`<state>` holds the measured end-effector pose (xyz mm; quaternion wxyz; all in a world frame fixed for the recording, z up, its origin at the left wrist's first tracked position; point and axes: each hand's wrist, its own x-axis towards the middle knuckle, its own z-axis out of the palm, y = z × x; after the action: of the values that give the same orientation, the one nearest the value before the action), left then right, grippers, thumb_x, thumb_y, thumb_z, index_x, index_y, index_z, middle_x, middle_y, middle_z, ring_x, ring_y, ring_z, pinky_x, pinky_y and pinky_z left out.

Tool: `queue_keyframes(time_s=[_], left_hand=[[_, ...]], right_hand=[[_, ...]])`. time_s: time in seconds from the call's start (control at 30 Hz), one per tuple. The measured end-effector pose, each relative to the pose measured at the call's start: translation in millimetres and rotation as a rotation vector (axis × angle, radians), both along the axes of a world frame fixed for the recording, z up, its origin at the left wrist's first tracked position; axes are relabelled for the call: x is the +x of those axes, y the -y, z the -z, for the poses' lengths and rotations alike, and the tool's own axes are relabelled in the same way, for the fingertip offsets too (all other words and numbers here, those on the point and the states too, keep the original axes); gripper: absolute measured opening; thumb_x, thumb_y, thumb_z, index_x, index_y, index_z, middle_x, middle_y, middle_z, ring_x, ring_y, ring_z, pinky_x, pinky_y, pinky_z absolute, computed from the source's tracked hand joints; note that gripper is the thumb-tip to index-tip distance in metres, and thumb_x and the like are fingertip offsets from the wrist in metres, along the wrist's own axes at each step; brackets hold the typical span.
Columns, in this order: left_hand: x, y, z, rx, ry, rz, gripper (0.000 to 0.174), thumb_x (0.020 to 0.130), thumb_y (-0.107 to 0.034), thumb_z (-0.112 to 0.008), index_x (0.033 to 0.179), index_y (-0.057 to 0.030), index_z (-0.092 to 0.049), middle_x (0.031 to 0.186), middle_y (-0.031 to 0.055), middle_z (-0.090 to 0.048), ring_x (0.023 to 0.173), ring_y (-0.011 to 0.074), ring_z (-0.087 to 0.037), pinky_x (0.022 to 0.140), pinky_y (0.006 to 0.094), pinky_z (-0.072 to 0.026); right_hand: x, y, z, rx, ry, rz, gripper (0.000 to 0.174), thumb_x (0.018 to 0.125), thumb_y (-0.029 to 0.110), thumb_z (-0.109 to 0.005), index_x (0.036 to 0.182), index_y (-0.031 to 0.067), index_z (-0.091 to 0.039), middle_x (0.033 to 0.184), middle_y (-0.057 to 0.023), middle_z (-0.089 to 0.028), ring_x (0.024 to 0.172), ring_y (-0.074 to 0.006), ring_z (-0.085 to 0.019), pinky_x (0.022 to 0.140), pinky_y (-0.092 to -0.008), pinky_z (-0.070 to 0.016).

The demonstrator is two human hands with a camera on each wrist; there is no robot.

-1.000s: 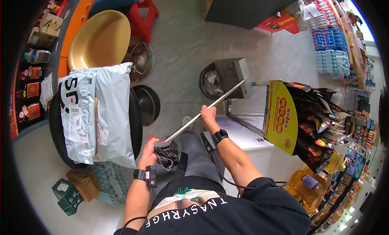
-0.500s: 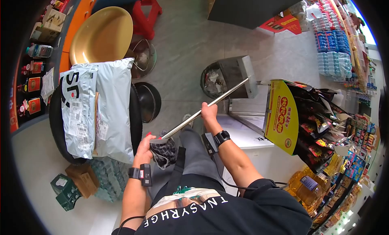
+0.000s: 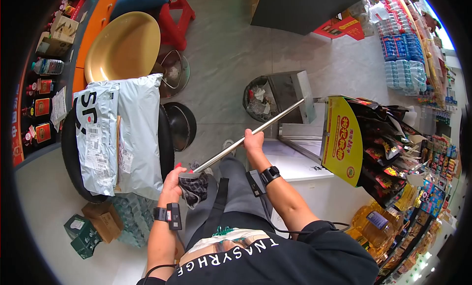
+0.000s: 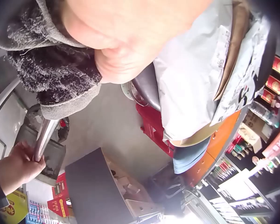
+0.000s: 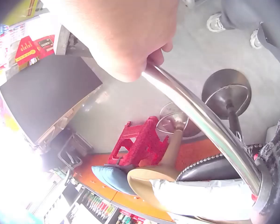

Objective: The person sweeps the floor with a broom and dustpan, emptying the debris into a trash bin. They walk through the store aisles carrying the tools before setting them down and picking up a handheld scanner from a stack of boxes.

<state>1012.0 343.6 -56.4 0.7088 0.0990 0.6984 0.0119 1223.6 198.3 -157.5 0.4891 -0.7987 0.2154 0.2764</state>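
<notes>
A metal pole (image 3: 255, 131) slants across the front of the body, with a dark, fuzzy mop head (image 3: 195, 186) at its near end. My right hand (image 3: 254, 143) grips the pole around its middle, and the right wrist view shows curled fingers round the shiny tube (image 5: 200, 116). At the mop end, my left hand (image 3: 172, 184) holds the grey edge of the fuzzy cloth, beside a small red part. In the left wrist view, the cloth (image 4: 56, 70) lies against the left hand (image 4: 126, 37); the fingertips are partly hidden.
White parcels (image 3: 140, 137) lie on a black stool at the left, by a tan seat (image 3: 123, 46). A litter-filled bin (image 3: 260, 99) stands ahead near the pole's far end. A yellow display box (image 3: 342, 142) of packets is at the right, a red stool (image 3: 178, 19) ahead left.
Over the last second the left hand and mop head have shifted slightly left. The pole's far end has swung a little right and down in the head view. Both holds remain.
</notes>
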Motion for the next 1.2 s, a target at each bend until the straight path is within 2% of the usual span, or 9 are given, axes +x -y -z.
queue_keyframes(time_s=[0.27, 0.37, 0.57, 0.63, 0.67, 0.77, 0.93, 1.1, 1.2], left_hand=[[-8.4, -1.7, 23.8, -0.161, 0.098, -0.073, 0.016, 0.067, -0.004, -0.057, 0.082, -0.0041, -0.051, 0.072, 0.0115, -0.057, 0.069, 0.0257, -0.058, 0.065, 0.0409, -0.0498], [-4.1, 1.9, 6.5, -0.045, -0.012, -0.086, 0.019, 0.066, -0.002, -0.058, 0.083, -0.0066, -0.049, 0.071, 0.0111, -0.056, 0.069, 0.0260, -0.058, 0.066, 0.0407, -0.0497], [-2.2, -2.3, 16.0, -0.150, 0.091, -0.091, 0.021, 0.067, -0.003, -0.057, 0.085, -0.0086, -0.048, 0.069, 0.0111, -0.056, 0.066, 0.0269, -0.058, 0.065, 0.0402, -0.0502], [10.5, -4.7, -4.7, -0.121, 0.066, -0.072, 0.016, 0.068, -0.003, -0.057, 0.081, -0.0084, -0.049, 0.070, 0.0113, -0.057, 0.065, 0.0268, -0.058, 0.065, 0.0402, -0.0503], [5.2, -6.5, -0.9, -0.074, 0.088, 0.026, 0.016, 0.072, -0.011, -0.051, 0.080, 0.0036, -0.052, 0.078, 0.0171, -0.058, 0.074, 0.0291, -0.059, 0.072, 0.0394, -0.0485], [-7.8, -10.1, 21.2, -0.113, 0.100, -0.015, 0.015, 0.072, -0.010, -0.051, 0.079, 0.0030, -0.051, 0.078, 0.0169, -0.058, 0.074, 0.0288, -0.059, 0.072, 0.0395, -0.0485], [14.4, -12.4, 1.7, 0.041, 0.108, 0.066, 0.018, 0.070, -0.011, -0.054, 0.083, 0.0015, -0.050, 0.078, 0.0163, -0.057, 0.070, 0.0292, -0.058, 0.069, 0.0397, -0.0491], [18.7, -41.2, -45.3, 0.224, 0.184, 0.046, 0.054, 0.068, -0.004, -0.057, 0.116, -0.0140, -0.034, 0.067, 0.0100, -0.051, 0.064, 0.0262, -0.057, 0.064, 0.0401, -0.0499], [23.9, -66.1, -98.2, 0.323, 0.374, 0.181, 0.010, 0.071, -0.005, -0.055, 0.079, 0.0005, -0.051, 0.065, 0.0086, -0.054, 0.058, 0.0181, -0.055, 0.059, 0.0307, -0.0483]], right_hand=[[2.9, -8.4, 65.0, -0.144, 0.176, -0.111, 0.023, 0.070, 0.012, -0.052, 0.055, -0.0036, -0.046, 0.046, -0.0094, -0.048, 0.037, -0.0180, -0.048, 0.035, -0.0315, -0.0376], [4.1, -5.5, 30.2, -0.066, -0.106, -0.146, 0.038, 0.069, 0.019, -0.057, 0.087, -0.0109, -0.044, 0.084, -0.0272, -0.055, 0.082, -0.0370, -0.056, 0.074, -0.0385, -0.0423], [17.9, -13.8, 29.2, -0.078, -0.182, -0.220, 0.040, 0.069, 0.020, -0.057, 0.089, -0.0115, -0.043, 0.085, -0.0278, -0.054, 0.083, -0.0374, -0.055, 0.074, -0.0379, -0.0421], [17.2, -12.8, 38.2, -0.089, -0.124, -0.194, 0.039, 0.069, 0.020, -0.057, 0.088, -0.0118, -0.044, 0.084, -0.0280, -0.055, 0.082, -0.0375, -0.056, 0.073, -0.0382, -0.0425], [13.8, -13.1, 42.2, -0.092, -0.099, -0.182, 0.039, 0.069, 0.020, -0.057, 0.088, -0.0119, -0.045, 0.084, -0.0281, -0.055, 0.081, -0.0375, -0.056, 0.072, -0.0383, -0.0427], [0.9, -14.1, 72.2, -0.177, 0.218, -0.104, 0.024, 0.071, 0.015, -0.052, 0.056, -0.0031, -0.046, 0.048, -0.0094, -0.048, 0.038, -0.0182, -0.048, 0.034, -0.0323, -0.0376], [17.4, -10.8, 26.7, -0.057, 0.017, -0.091, 0.024, 0.071, 0.016, -0.053, 0.058, -0.0039, -0.047, 0.051, -0.0105, -0.050, 0.038, -0.0178, -0.048, 0.034, -0.0317, -0.0374], [7.7, -19.0, -53.8, 0.156, -0.111, 0.089, 0.023, 0.072, 0.017, -0.052, 0.061, -0.0027, -0.049, 0.053, -0.0087, -0.051, 0.041, -0.0167, -0.048, 0.034, -0.0317, -0.0379], [-5.6, -25.9, -90.4, 0.329, -0.160, 0.140, 0.024, 0.074, 0.021, -0.051, 0.063, -0.0007, -0.052, 0.054, -0.0081, -0.052, 0.042, -0.0160, -0.048, 0.038, -0.0295, -0.0390]])
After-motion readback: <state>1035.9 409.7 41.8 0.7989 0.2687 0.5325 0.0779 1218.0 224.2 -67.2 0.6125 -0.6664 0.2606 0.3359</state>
